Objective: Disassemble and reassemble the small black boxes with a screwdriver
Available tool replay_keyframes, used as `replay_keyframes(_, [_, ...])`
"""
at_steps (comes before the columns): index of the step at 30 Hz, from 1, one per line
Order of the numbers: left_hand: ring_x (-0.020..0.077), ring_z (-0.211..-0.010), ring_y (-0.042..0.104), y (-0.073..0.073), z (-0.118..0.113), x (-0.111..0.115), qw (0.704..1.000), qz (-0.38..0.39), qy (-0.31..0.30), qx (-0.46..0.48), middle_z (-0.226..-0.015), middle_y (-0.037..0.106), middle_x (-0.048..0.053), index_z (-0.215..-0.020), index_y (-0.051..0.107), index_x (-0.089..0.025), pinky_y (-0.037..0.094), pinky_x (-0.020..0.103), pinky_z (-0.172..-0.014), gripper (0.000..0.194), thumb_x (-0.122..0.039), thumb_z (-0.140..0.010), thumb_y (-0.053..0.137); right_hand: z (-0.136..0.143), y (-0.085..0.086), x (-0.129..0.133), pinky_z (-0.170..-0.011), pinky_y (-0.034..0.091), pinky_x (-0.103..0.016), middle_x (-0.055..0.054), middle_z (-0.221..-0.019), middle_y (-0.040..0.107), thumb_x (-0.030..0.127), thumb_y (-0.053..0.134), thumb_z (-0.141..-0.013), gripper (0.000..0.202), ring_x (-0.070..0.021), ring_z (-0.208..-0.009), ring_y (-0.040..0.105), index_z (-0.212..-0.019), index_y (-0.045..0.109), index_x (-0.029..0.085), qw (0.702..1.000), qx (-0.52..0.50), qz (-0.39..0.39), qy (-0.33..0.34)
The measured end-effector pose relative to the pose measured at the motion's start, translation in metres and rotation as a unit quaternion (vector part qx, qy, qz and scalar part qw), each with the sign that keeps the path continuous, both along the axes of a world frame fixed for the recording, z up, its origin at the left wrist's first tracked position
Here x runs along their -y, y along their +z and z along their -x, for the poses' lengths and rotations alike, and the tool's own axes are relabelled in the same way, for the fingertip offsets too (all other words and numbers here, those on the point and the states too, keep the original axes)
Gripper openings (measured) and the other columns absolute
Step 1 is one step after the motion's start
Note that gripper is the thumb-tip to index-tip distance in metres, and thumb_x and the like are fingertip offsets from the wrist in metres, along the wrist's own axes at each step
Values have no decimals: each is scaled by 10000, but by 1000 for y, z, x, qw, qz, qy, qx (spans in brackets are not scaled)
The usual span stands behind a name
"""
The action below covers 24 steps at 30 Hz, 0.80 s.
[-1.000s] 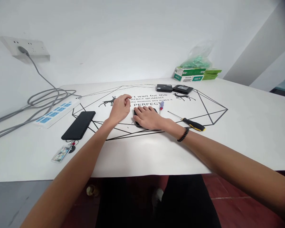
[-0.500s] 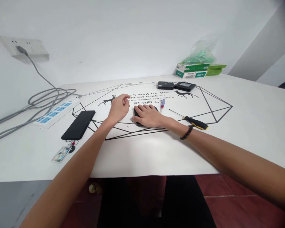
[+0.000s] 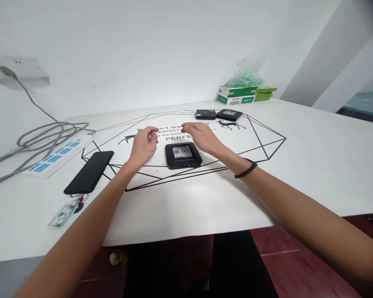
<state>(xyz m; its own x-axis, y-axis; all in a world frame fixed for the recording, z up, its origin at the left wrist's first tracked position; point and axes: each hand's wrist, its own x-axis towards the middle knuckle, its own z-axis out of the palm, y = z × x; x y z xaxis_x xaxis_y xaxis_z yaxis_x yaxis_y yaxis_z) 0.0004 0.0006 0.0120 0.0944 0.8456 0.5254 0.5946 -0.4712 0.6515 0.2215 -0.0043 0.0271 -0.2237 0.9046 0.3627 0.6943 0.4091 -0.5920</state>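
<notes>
My right hand is open beside the labelled black box; left hand is curled, can't tell if it's pinching anything. I'd steady gently, avoiding those tiny bits.

black box near right hand
</notes>
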Motion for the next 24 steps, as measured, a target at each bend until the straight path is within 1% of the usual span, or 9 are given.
replay_keyframes(3, [176,-744,731,2,-1,2,1000,1,0,8,-825,676,5,-1010,677,-192,547,308,-758,178,-134,-920,536,6,-8,3,-971,434,-416,-136,-1151,717,338,258,-1031,427,-279,-1097,620,-1087,647,173,996,90,28,7])
replay_keyframes(6, [176,-750,730,2,-1,2,1000,-5,1,9,-857,693,12,-1004,676,-195,552,305,-758,170,-143,-911,544,13,-20,5,-1017,414,-405,-165,-1158,706,404,315,-1040,406,-285,-1109,611,-1068,639,160,986,154,38,59])
replay_keyframes(9, [175,-742,726,0,-1,1,1000,-12,-2,5,-863,700,16,-1012,678,-193,554,304,-748,173,-155,-911,542,18,-27,8,-1060,386,-431,-216,-1203,674,507,330,-1037,506,-324,-1162,583,-1150,624,111,971,219,34,88])
replay_keyframes(12, [175,-738,724,-3,-2,0,1000,-22,-7,1,-856,702,23,-1027,681,-188,551,303,-742,188,-161,-916,532,18,-30,10,-1064,378,-461,-237,-1269,641,543,234,-1049,631,-349,-1183,572,-1300,565,68,954,286,5,90])
replay_keyframes(15, [174,-746,726,-4,-2,0,1000,-27,-14,4,-859,701,22,-1031,678,-194,552,305,-761,191,-170,-919,526,16,-32,11,-1047,376,-493,-223,-1306,622,473,191,-1060,589,-359,-1173,568,-1330,568,110,934,336,-48,111])
replay_keyframes(17, [177,-754,730,-3,-1,1,1000,-21,-15,11,-843,699,18,-1034,675,-197,554,309,-775,188,-177,-919,527,16,-32,10,-1038,381,-502,-220,-1295,628,471,199,-1058,573,-364,-1169,568,-1319,573,124,933,338,-52,114])
replay_keyframes(20, [190,-786,742,0,1,1,1000,-1,-11,24,-858,711,30,-1039,681,-190,558,322,-801,195,-195,-925,524,16,-28,10,-1048,392,-485,-223,-1268,647,544,265,-1040,593,-360,-1195,567,-1298,568,105,950,295,1,102])
replay_keyframes(21, [196,-804,746,1,2,1,1000,5,-10,29,-875,720,39,-1039,686,-187,559,329,-812,199,-204,-927,523,16,-26,10,-1051,395,-479,-225,-1265,650,553,286,-1034,591,-357,-1204,567,-1281,575,101,953,282,18,107])
replay_keyframes(24, [217,-836,749,1,3,-1,999,19,-5,41,-862,741,58,-1025,704,-183,560,349,-822,207,-230,-933,525,14,-16,13,-1049,416,-457,-223,-1285,652,552,361,-1013,561,-344,-1223,575,-1254,600,106,952,257,55,155])
